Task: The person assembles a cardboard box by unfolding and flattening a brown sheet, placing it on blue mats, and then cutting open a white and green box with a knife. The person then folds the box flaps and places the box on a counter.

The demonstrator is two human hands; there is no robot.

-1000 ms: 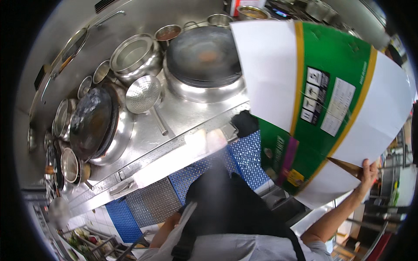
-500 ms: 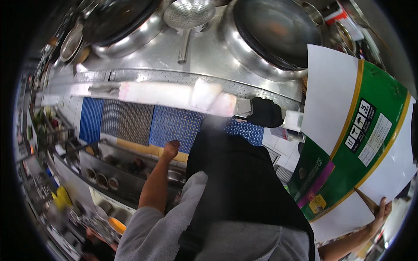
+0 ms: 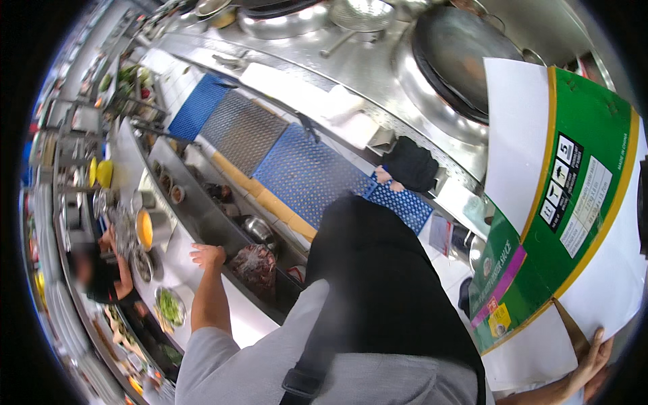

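Observation:
My right hand [image 3: 594,358], at the lower right, grips the lower edge of a large flattened cardboard box [image 3: 601,162]. The box is green and white with yellow stripes, and it stands up along my right side. On the left, my left hand [image 3: 208,255] is held out with its fingers apart and nothing in it. It is over or beside the edge of a pale counter [image 3: 246,324]; whether it touches cannot be told. Close to it, a dark red, meat-like lump [image 3: 255,266] lies in the steel trough.
Along the top runs a steel stove with a wok [image 3: 466,57] and a perforated skimmer [image 3: 362,15]. Blue mats [image 3: 304,175] cover the floor. Left are a pot of orange liquid [image 3: 152,229], a bowl of greens [image 3: 170,306] and a co-worker [image 3: 104,270]. A black bundle [image 3: 410,164] lies by the stove.
The view has swung toward the left, showing more counter and the co-worker. My left hand has moved from over the mats to the counter edge, its fingers spreading. The right hand keeps its grip.

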